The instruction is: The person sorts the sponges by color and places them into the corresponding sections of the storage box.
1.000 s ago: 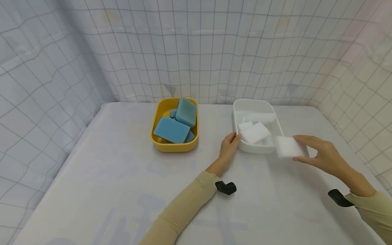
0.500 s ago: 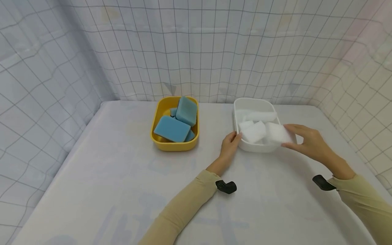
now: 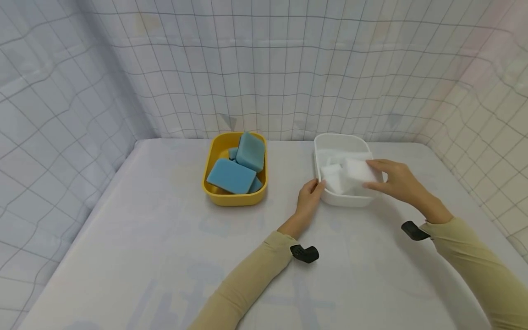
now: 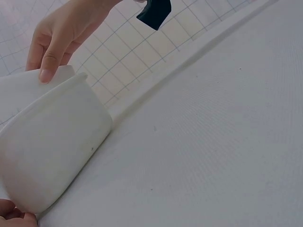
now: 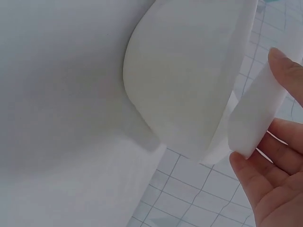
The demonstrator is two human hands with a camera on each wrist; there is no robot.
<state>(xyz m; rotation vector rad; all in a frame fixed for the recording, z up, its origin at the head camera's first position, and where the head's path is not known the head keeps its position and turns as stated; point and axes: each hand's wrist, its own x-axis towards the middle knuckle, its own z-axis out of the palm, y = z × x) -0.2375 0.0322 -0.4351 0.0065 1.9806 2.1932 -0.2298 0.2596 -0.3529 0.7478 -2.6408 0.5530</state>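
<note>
My right hand pinches a white sponge block between thumb and fingers, above the right part of the white plastic bin. In the right wrist view the fingertips hold the sponge by its edges, tilted beside the bin's rim. Other white sponge pieces lie inside the bin, partly covered by the held one. My left hand holds the bin at its near left corner. Its curled fingers show low against the bin wall in the left wrist view.
To the left stands a yellow bin with several blue sponges in it. Both bins rest on a white-covered table. Grid-patterned curtains enclose the back and sides. A black wrist device sits on each sleeve.
My right hand has carried the white sponge leftward and away from me, from beside the white bin to above its inside. The left hand stays at the bin's corner.
</note>
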